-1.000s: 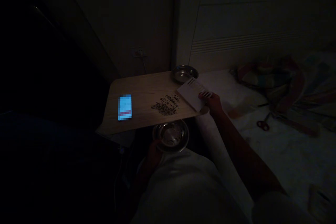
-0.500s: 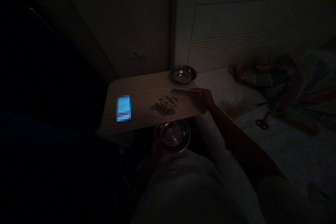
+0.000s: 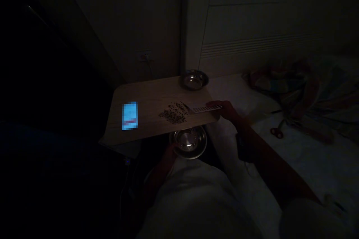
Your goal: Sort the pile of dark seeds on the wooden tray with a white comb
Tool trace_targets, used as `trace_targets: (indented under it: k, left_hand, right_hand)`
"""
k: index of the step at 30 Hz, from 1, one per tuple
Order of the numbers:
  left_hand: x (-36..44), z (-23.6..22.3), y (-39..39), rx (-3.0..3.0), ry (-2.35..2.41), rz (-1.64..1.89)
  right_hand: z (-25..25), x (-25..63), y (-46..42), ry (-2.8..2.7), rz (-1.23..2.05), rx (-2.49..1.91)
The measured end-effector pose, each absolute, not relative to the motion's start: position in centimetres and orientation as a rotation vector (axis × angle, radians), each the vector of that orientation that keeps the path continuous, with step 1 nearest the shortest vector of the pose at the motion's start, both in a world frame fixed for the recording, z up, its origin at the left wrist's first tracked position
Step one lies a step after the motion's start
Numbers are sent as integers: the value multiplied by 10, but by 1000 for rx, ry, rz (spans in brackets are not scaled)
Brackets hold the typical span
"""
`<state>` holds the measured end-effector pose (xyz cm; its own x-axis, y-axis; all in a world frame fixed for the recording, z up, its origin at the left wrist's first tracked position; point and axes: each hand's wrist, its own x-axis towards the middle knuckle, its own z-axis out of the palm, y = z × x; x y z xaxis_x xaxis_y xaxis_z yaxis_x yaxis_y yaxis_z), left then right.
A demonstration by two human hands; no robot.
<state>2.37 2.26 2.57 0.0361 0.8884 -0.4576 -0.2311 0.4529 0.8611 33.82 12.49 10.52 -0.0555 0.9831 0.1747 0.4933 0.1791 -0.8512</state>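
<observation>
My left hand (image 3: 171, 155) grips the rim of a shiny metal bowl (image 3: 200, 151), held just below the near edge of the small wooden table (image 3: 151, 97). A few dark bits lie in that bowl. In my right hand (image 3: 227, 109) is a flat white slotted strip (image 3: 200, 109), low over the table's right side, its exact kind unclear in the dark. Its left end is beside a scattered patch of small dark grains (image 3: 174, 115) on the tabletop. Whether the strip touches the wood, I cannot tell.
Another metal bowl (image 3: 194, 80) stands at the table's back right corner. A lit phone screen (image 3: 129, 115), blurred out, lies at the left. Red-handled scissors (image 3: 276, 132) and a colourful crumpled cloth (image 3: 283, 82) rest on the bed. A wall socket (image 3: 144, 56) has a cable plugged in.
My right hand has come slightly nearer to me and tilted the strip, so its slotted face shows instead of its thin edge. The bowl in my left hand has shifted a little right.
</observation>
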Motion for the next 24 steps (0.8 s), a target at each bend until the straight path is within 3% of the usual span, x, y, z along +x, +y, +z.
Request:
trace_targets:
  k: [15, 24]
  left_hand:
    - [18, 6, 18, 1050, 1089, 831]
    - [29, -1, 19, 741, 1019, 825]
  right_hand:
    - [107, 350, 96, -1860, 692, -1481]
    - [116, 337, 83, -1880, 553, -1556]
